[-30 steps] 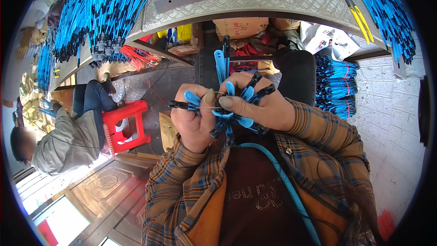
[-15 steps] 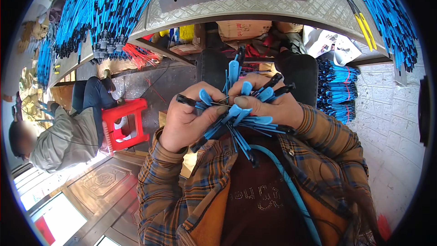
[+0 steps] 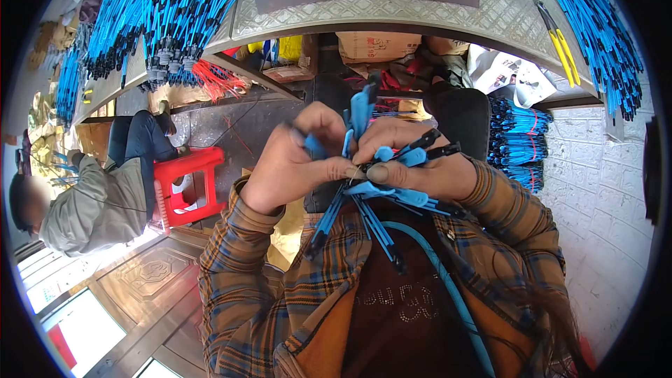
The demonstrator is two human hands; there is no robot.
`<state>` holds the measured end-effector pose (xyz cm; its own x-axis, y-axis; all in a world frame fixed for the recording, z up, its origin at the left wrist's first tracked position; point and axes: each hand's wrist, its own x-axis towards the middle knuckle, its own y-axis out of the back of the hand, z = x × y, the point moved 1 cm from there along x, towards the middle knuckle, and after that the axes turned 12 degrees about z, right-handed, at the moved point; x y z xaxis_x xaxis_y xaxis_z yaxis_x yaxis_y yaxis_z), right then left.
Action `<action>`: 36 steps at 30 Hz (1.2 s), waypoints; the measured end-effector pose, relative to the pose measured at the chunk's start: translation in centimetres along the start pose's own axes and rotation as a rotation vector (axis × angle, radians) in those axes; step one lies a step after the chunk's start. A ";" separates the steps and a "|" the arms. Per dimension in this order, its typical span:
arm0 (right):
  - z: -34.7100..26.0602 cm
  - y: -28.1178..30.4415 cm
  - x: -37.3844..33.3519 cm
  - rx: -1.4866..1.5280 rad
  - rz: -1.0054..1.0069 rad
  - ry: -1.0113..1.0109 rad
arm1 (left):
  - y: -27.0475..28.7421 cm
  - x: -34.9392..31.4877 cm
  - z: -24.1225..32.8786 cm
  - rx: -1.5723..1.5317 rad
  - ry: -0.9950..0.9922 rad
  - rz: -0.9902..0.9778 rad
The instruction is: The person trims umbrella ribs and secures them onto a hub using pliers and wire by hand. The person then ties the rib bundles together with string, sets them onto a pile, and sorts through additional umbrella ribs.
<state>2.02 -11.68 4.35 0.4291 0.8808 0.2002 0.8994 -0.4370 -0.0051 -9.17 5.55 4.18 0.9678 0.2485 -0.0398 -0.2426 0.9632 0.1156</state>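
Blue strips (image 3: 411,197) between left grip (image 3: 290,171) and right grip (image 3: 442,176), outspread

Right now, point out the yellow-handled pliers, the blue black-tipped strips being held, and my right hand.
Yellow-handled pliers (image 3: 567,56): head view, on a yellow handle.
Blue black-tipped strips (image 3: 413,197): head view, on a flat blue end.
Right hand (image 3: 441,175): head view, on its middle.

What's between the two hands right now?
In the head view, a bundle of blue strips with black ends fans out between the left hand and right hand, with a thin wire near its centre.
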 end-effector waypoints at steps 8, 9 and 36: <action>-0.1 0.5 -0.4 0.020 0.058 -0.087 | -0.8 -1.1 2.1 0.396 -0.340 0.579; 0.0 0.6 -0.6 0.055 0.103 -0.120 | -0.9 -1.8 2.2 0.396 -0.338 0.574; 4.9 3.0 -0.7 0.348 0.386 -0.191 | -2.6 -0.9 2.7 -0.415 0.407 -0.164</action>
<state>4.79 -12.73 -0.60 0.7115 0.7000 -0.0618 0.6340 -0.6773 -0.3733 -9.23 2.51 6.60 0.9111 0.0333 -0.4108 -0.1774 0.9314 -0.3179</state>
